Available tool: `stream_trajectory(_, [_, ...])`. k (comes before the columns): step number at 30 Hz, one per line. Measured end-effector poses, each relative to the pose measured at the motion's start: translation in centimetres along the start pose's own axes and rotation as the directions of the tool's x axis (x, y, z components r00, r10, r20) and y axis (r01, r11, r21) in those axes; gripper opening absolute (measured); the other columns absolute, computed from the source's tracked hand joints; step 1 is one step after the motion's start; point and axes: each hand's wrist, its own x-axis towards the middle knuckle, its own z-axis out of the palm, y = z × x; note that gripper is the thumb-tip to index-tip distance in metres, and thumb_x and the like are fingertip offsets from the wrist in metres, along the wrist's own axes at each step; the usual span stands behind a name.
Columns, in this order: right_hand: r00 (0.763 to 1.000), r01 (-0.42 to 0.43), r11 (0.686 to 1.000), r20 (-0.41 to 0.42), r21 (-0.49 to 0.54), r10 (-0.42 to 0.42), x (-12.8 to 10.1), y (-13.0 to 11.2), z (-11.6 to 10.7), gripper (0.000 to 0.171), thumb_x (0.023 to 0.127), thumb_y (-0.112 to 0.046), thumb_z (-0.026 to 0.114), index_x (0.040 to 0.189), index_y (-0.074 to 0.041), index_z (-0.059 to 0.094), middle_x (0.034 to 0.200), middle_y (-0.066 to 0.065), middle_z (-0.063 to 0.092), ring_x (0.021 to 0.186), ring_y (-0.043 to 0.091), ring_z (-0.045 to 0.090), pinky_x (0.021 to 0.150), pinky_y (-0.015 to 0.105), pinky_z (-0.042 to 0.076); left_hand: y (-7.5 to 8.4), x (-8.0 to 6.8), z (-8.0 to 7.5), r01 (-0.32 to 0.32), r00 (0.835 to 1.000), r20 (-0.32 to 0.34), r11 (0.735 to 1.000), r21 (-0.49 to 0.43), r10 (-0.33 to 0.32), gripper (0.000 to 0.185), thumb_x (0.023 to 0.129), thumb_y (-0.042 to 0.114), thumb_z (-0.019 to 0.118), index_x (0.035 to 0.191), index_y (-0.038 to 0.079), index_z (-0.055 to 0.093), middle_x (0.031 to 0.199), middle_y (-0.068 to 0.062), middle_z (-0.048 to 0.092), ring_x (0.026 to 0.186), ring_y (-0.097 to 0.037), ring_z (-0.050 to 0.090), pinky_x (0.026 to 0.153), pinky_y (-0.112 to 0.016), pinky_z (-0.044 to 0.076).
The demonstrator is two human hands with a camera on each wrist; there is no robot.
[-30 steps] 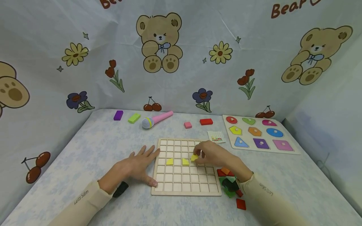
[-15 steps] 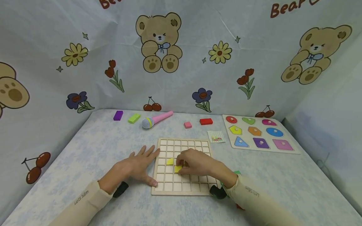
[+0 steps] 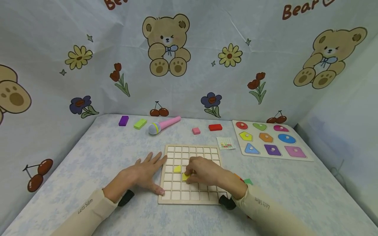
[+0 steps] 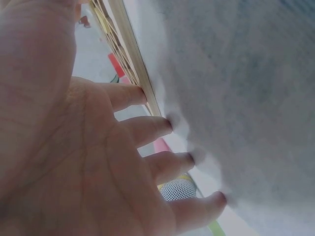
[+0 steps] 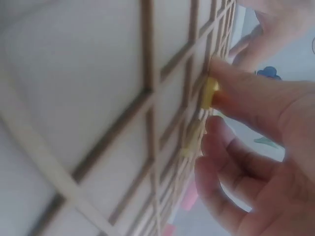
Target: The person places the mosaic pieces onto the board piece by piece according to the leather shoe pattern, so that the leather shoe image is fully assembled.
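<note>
A wooden grid board [image 3: 177,195] lies on the table in front of me. My right hand [image 3: 203,170] rests over its middle and pinches a small yellow tile [image 3: 185,177] against a cell; the right wrist view shows the yellow tile [image 5: 209,92] at my fingertips on the grid board [image 5: 147,98]. A second yellow tile [image 3: 177,168] sits in a cell to the left. My left hand [image 3: 141,173] lies flat on the table with straight fingers against the board's left edge; in the left wrist view its fingers [image 4: 147,129] press beside the board frame [image 4: 133,54].
Loose green and red tiles [image 3: 247,181] peek out right of my forearm. A shape puzzle board [image 3: 304,158] sits at the right, a small pattern card [image 3: 225,143] beside the grid. At the back lie a pink toy microphone [image 3: 163,125] and purple, green, pink and red blocks.
My right hand carried the yellow tile from the board's upper right to a cell left of centre and lower down. It now covers the other middle yellow tile. The left hand stayed still.
</note>
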Motion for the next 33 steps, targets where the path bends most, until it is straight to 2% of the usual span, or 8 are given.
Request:
stream_trajectory(3, [1.0, 0.013, 1.0, -0.003, 0.004, -0.013, -0.3, 0.0, -0.2, 0.016, 0.087, -0.021, 0.079, 0.1, -0.013, 0.081, 0.09, -0.005, 0.063, 0.08, 0.004, 0.055, 0.071, 0.019, 0.05, 0.0, 0.1, 0.0, 0.005, 1.0, 0.001, 1.0, 0.006, -0.006, 0.128, 0.068, 0.068, 0.08, 0.162, 0.013, 0.014, 0.169, -0.016, 0.007, 0.153, -0.046, 0.004, 0.112, -0.076, 0.016])
stream_trajectory(9, [0.998, 0.051, 0.998, 0.026, 0.036, -0.052, -0.5, 0.3, -0.5, 0.01, 0.093, -0.015, 0.073, 0.097, -0.013, 0.082, 0.086, -0.005, 0.061, 0.078, 0.002, 0.052, 0.069, 0.018, 0.047, 0.0, 0.0, -0.1, 0.005, 1.0, -0.003, 1.0, 0.008, -0.005, 0.128, 0.068, 0.068, 0.08, 0.162, 0.013, 0.014, 0.169, -0.016, 0.007, 0.153, -0.046, 0.004, 0.112, -0.076, 0.016])
stream_trajectory(16, [0.992, 0.058, 0.998, 0.113, 0.029, -0.061, -1.4, 0.2, -0.8, 0.025, 0.099, -0.018, 0.064, 0.121, -0.011, 0.074, 0.088, -0.005, 0.058, 0.076, 0.005, 0.044, 0.07, 0.018, 0.041, 0.0, 0.0, -0.1, 0.002, 1.0, -0.002, 1.0, 0.005, -0.002, 0.127, 0.068, 0.068, 0.08, 0.162, 0.013, 0.014, 0.169, -0.016, 0.008, 0.153, -0.047, 0.004, 0.112, -0.076, 0.015])
stream_trajectory(21, [0.989, 0.029, 0.999, 0.143, 0.037, -0.034, -1.5, 0.3, -0.7, 0.029, 0.1, -0.018, 0.063, 0.127, -0.011, 0.07, 0.087, -0.006, 0.055, 0.076, 0.006, 0.041, 0.069, 0.019, 0.038, 0.1, -0.1, 0.0, -0.001, 1.0, -0.004, 1.0, 0.0, 0.001, 0.127, 0.068, 0.067, 0.08, 0.162, 0.012, 0.015, 0.168, -0.017, 0.008, 0.153, -0.047, 0.004, 0.112, -0.076, 0.015])
stream_trajectory(24, [0.992, 0.053, 0.996, 0.107, 0.068, -0.06, -1.3, 0.5, -0.6, 0.026, 0.097, -0.015, 0.067, 0.122, -0.008, 0.073, 0.084, -0.004, 0.057, 0.073, 0.005, 0.041, 0.066, 0.018, 0.038, 0.1, -0.1, 0.0, -0.002, 1.0, -0.004, 1.0, 0.002, 0.002, 0.127, 0.068, 0.067, 0.08, 0.162, 0.012, 0.015, 0.168, -0.017, 0.008, 0.153, -0.047, 0.004, 0.112, -0.076, 0.016])
stream_trajectory(27, [0.997, 0.071, 0.994, 0.027, 0.081, -0.073, -0.8, 0.7, -0.3, 0.019, 0.093, -0.012, 0.072, 0.111, -0.008, 0.078, 0.084, -0.001, 0.063, 0.072, 0.003, 0.047, 0.065, 0.017, 0.04, 0.0, -0.1, 0.0, -0.002, 1.0, -0.006, 1.0, 0.011, 0.002, 0.127, 0.069, 0.068, 0.08, 0.162, 0.012, 0.015, 0.168, -0.017, 0.008, 0.153, -0.047, 0.004, 0.112, -0.076, 0.016])
stream_trajectory(30, [0.998, 0.055, 0.995, -0.033, 0.077, -0.052, -0.4, 0.6, -0.1, 0.017, 0.087, -0.01, 0.078, 0.103, -0.009, 0.081, 0.088, 0.0, 0.067, 0.075, 0.004, 0.055, 0.066, 0.018, 0.045, 0.0, -0.1, 0.0, -0.002, 1.0, -0.007, 1.0, 0.017, 0.002, 0.127, 0.069, 0.069, 0.079, 0.162, 0.012, 0.014, 0.168, -0.017, 0.008, 0.153, -0.047, 0.005, 0.112, -0.076, 0.016])
stream_trajectory(33, [0.999, 0.025, 0.997, -0.043, 0.075, -0.022, -0.1, 0.6, 0.1, 0.018, 0.084, -0.011, 0.081, 0.102, -0.009, 0.081, 0.088, -0.001, 0.068, 0.078, 0.006, 0.059, 0.066, 0.017, 0.047, 0.0, -0.1, 0.0, -0.003, 1.0, -0.004, 1.0, 0.016, 0.003, 0.127, 0.069, 0.069, 0.079, 0.162, 0.012, 0.014, 0.168, -0.017, 0.008, 0.153, -0.047, 0.004, 0.112, -0.076, 0.016])
